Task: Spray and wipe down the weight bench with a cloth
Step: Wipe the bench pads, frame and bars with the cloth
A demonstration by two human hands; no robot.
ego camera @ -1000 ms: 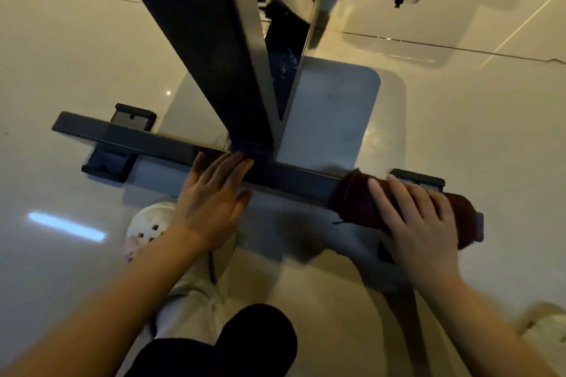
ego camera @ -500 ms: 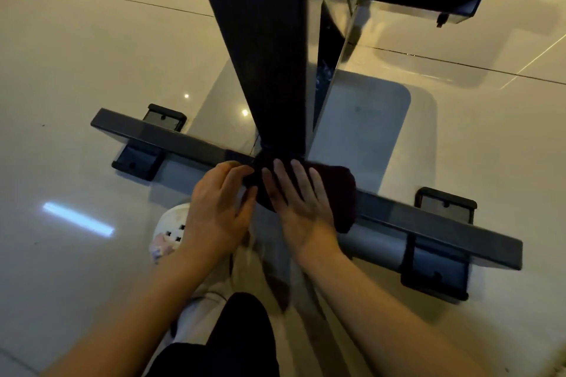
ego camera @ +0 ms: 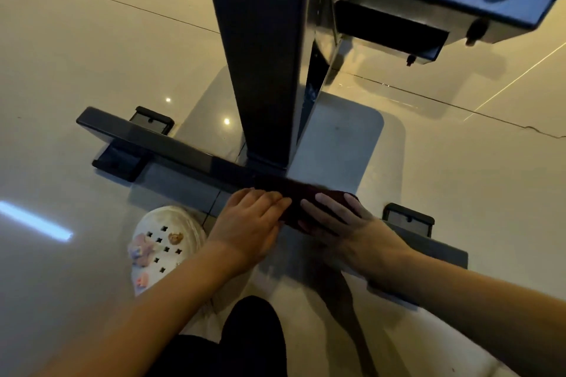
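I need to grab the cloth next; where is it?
Head view, centre: the dark red cloth lies on the base crossbar, under the right hand, beside the left hand.

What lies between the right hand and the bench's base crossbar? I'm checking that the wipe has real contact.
In the head view, the dark red cloth lies between the right hand and the base crossbar.

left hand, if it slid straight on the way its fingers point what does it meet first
Probably the dark red cloth: the left hand rests on the bench's base crossbar, fingers aimed up-right at the cloth under the right hand, and seem to touch its edge.
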